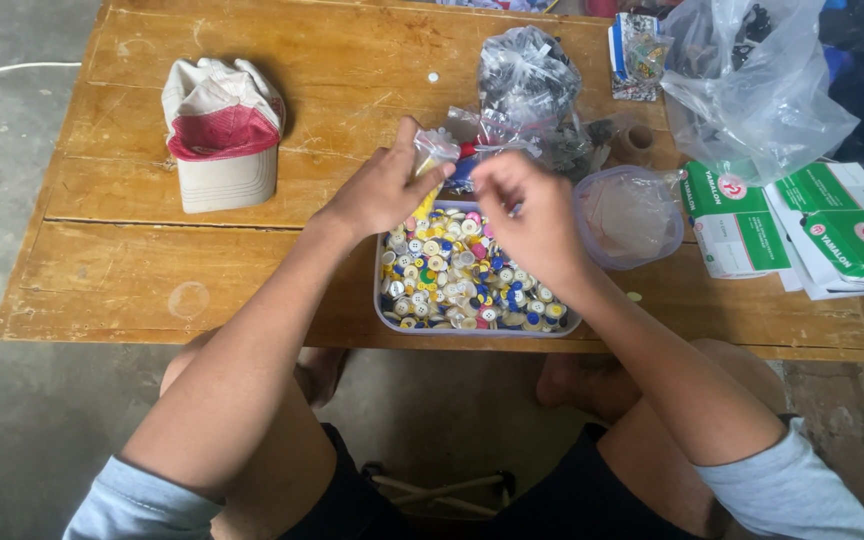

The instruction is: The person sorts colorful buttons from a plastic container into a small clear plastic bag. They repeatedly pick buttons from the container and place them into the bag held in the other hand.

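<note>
Currently, the left hand (377,190) pinches a small clear plastic bag (435,150) between thumb and fingertips. The right hand (527,215), fingers curled, meets the bag just beside them; its grip cannot be told. Directly below both sits a tray (384,318) of coloured caps (457,275).

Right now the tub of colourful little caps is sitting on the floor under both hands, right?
Not on the floor. The head view shows the tub of caps on the wooden table, at its near edge. It is under the left hand and right hand.
</note>
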